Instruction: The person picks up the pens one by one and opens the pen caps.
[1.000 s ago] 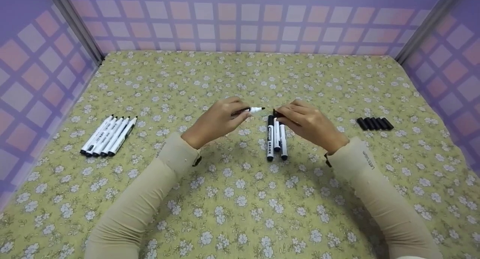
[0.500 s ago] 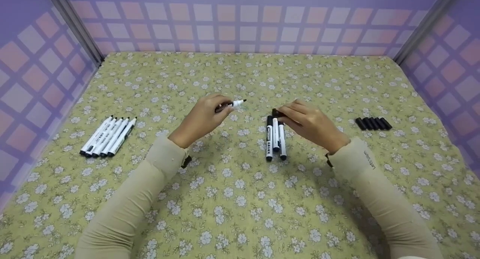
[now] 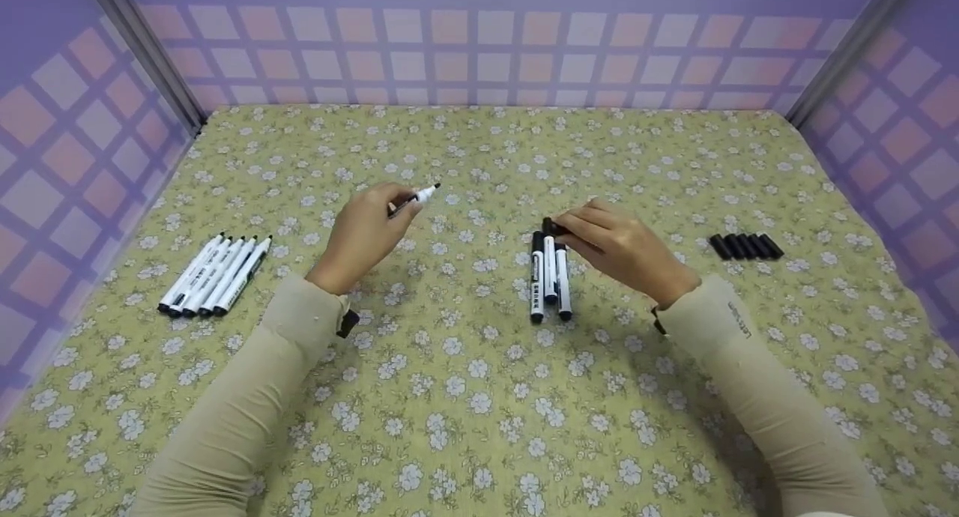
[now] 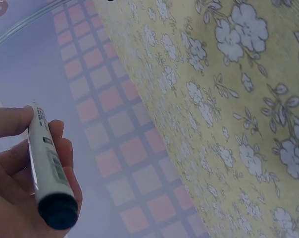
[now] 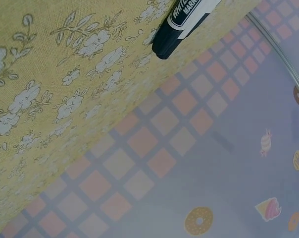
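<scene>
In the head view my left hand grips an uncapped white marker, its dark tip pointing up and to the right. The left wrist view shows the same marker's white barrel and dark end between thumb and fingers. My right hand has its fingertips pinched together around a small black marker cap, mostly hidden by the fingers. Beneath those fingertips three white markers lie side by side, black caps at their far ends. One marker with printed lettering shows in the right wrist view.
Several white markers with bare dark tips lie in a slanted row on the left. Several black caps stand in a row on the right. A floral cloth covers the table, with checked panels around it.
My left hand has moved left and slightly away from me with the uncapped marker, apart from my right hand. The right hand stays almost in place.
</scene>
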Available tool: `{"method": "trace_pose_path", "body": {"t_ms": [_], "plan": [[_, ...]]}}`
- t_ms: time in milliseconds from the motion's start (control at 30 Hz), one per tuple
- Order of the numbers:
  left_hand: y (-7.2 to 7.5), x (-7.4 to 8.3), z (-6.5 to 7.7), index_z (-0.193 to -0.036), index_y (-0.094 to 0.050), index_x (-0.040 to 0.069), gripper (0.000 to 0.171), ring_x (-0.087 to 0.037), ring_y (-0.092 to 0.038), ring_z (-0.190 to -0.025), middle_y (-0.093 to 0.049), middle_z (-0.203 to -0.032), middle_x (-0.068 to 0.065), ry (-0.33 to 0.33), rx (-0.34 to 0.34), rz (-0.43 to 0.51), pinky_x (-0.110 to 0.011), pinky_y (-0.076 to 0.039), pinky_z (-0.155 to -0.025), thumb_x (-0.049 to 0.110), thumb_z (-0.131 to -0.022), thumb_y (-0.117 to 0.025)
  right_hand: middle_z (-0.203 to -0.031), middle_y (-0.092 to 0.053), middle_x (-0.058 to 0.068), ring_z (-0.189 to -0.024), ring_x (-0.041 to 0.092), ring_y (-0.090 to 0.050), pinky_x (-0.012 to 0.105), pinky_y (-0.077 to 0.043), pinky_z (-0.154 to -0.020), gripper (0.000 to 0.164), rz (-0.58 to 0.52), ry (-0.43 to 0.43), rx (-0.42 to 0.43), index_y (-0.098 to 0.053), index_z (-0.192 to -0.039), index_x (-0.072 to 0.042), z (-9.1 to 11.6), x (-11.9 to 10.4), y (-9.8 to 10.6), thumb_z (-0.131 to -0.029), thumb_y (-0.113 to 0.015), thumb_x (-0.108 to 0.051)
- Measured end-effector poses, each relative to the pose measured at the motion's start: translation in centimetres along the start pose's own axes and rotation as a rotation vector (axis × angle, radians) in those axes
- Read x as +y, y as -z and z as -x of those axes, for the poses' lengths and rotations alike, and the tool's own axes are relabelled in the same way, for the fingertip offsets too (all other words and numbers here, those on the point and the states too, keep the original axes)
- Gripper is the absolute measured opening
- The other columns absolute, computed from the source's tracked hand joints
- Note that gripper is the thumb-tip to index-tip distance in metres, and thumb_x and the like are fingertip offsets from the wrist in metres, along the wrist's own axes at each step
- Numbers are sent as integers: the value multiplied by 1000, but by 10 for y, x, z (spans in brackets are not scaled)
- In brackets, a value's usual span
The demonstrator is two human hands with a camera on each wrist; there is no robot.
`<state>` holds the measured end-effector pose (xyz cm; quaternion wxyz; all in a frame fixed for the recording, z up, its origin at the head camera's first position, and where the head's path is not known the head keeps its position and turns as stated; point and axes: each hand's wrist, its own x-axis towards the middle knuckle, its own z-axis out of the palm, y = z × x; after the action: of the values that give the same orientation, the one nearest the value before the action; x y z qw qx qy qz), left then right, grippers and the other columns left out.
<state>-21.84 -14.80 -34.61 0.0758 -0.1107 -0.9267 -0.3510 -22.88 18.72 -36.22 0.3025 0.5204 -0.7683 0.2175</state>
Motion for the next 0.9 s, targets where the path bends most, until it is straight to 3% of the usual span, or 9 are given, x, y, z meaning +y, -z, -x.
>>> {"method": "trace_pose_path", "body": {"t_ms": [100, 300, 900], "plan": [[4, -10, 1, -117, -66, 10, 29, -20, -51, -73, -64, -101, -6, 44, 2, 22, -34, -40, -62, 29, -99, -55, -97, -71, 14, -81, 24, -63, 29, -55, -69, 24, 5, -1, -5, -70, -106, 3, 1, 0, 0, -83, -71, 1], [13, -27, 2, -117, -66, 8, 31, -20, -51, -74, -64, -101, -9, 106, 2, 75, -33, -40, -61, 30, -98, -55, -96, -71, 14, -81, 24, -64, 31, -55, -68, 23, 18, -1, -12, -71, -106, 3, 3, 1, -1, -83, -71, 0], [40, -63, 12, -120, -65, 5, 36, -21, -51, -79, -61, -105, -12, 219, 22, 59, -33, -43, -63, 32, -99, -53, -97, -72, 14, -82, 24, -64, 30, -55, -70, 25, 7, 7, -17, -70, -107, 3, 4, 3, -1, -82, -72, 1]]}}
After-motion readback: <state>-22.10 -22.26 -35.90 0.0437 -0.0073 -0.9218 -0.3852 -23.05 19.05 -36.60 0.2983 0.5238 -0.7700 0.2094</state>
